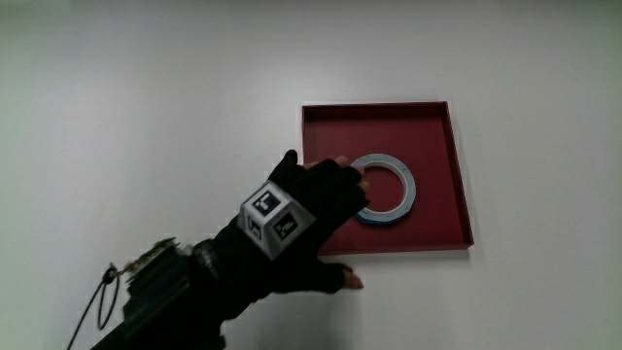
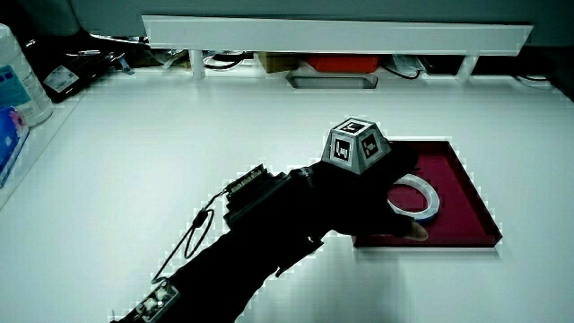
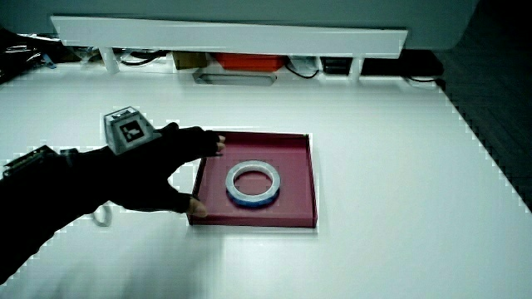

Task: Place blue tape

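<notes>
Hand (image 1: 301, 219) hovers at the red tray's (image 1: 442, 209) edge — fingers spread, empty — beside the blue tape (image 1: 386, 190).

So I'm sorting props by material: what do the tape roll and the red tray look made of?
The blue tape looks like a wound plastic or paper adhesive roll: pale top face, blue side band, dull sheen. The red tray seems rigid plastic or coated board, matte dark red with thin upright walls; which one, the views leave open.

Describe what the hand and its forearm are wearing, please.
The hand wears a black glove whose fingertips are cut off. A small grey cube with black-and-white square patterns sits on its back. The forearm is in a black sleeve, with a small device at the wrist and a thin black cable looping from it.
</notes>
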A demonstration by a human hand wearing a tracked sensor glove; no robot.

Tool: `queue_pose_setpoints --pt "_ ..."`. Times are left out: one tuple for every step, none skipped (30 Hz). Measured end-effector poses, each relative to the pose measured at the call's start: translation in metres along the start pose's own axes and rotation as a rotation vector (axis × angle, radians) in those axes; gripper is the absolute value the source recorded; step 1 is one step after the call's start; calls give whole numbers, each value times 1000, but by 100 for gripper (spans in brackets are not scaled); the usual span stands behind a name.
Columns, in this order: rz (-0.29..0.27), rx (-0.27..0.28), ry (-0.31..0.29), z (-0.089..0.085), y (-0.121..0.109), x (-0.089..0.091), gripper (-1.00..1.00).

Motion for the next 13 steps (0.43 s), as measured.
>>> queue_pose_setpoints --pt "13 -33 23 6 -6 6 -100" --pt "13 -58 33 6 -12 9 -100" --pt "-6 -51 16 2 -16 9 -100" --pt "-19 -19 13 -1 -21 9 -100" --pt "-28 -21 67 14 -28 21 -100" --pt "-35 -26 70 14 -32 24 -100" --pt "-46 -27 74 15 -36 26 -100" --pt "-50 -29 59 12 -39 27 -100" --pt "-52 -9 99 19 -44 33 -100" --pt "-47 -24 110 19 -47 37 -100" --pt "-70 -23 113 22 -49 40 -100" --pt "-65 -41 103 19 -52 40 -100" --pt "-67 -37 86 16 -54 39 -100"
